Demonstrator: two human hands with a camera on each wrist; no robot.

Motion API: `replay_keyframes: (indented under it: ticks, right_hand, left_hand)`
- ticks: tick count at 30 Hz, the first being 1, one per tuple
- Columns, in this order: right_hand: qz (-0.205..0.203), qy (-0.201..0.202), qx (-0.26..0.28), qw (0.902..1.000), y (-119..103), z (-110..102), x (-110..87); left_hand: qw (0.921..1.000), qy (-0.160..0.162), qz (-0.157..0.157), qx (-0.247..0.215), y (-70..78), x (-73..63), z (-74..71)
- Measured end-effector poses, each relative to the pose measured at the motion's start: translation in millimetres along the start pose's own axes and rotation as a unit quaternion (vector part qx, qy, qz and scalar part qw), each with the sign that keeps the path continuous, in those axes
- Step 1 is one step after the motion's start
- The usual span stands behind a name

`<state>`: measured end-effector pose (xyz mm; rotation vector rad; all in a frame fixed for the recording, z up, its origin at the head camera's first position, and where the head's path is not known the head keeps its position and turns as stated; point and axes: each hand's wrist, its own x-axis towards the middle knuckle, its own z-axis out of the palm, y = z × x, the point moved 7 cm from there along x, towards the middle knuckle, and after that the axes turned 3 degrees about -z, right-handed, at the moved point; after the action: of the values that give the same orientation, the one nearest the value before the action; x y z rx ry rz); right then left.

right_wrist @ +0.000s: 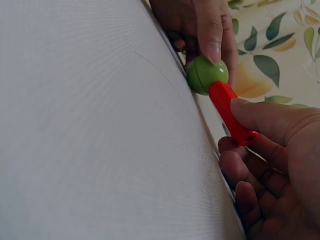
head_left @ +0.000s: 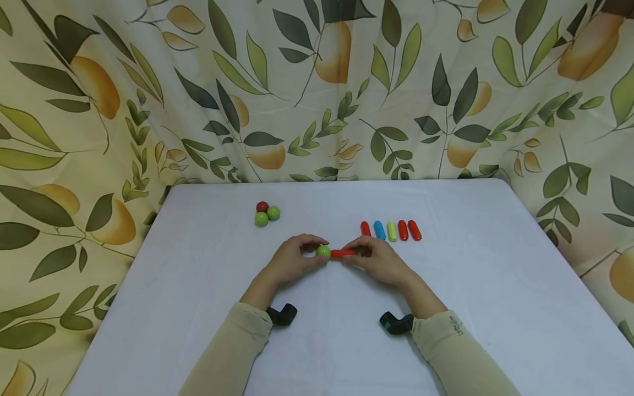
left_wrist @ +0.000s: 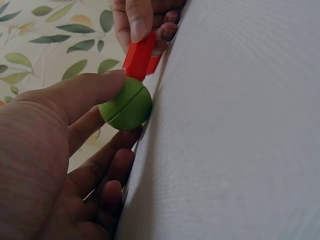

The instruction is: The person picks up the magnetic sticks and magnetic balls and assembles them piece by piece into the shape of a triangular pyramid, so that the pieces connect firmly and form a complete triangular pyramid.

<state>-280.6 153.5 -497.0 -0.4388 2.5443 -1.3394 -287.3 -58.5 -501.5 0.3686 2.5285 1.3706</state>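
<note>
Over the middle of the table, my left hand [head_left: 294, 258] pinches a green ball [head_left: 323, 252] between thumb and fingers. A seam runs around the ball in the left wrist view. My right hand [head_left: 378, 259] grips a short red ribbed rod [right_wrist: 227, 110] between thumb and fingers. One end of the rod meets the ball; whether it sits inside a hole cannot be told. The rod's other end shows a small hole in the right wrist view. A small dark reddish thing [head_left: 309, 252] is mostly hidden under my left fingers.
Beyond my right hand lies a row of short rods: red [head_left: 365, 228], blue [head_left: 380, 230], light green [head_left: 392, 231] and two more red ones [head_left: 415, 230]. Farther left, a red ball [head_left: 262, 207] and two green balls [head_left: 261, 219] sit together on the white table [head_left: 198, 308].
</note>
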Motion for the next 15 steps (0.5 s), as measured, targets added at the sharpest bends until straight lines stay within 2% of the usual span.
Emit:
replay_keyframes:
  ticks: [6,15]
  right_hand:
    - [0.003,-0.005,0.002,1.0,1.2,0.6,-0.1]
    - [-0.002,-0.004,0.007,1.0,-2.8,-1.0,-0.5]
  left_hand:
    - [1.0,-0.003,0.001,0.0,0.4,-0.3,0.8]
    - [0.9999,0.012,-0.007,0.003,-0.8,0.8,-1.8]
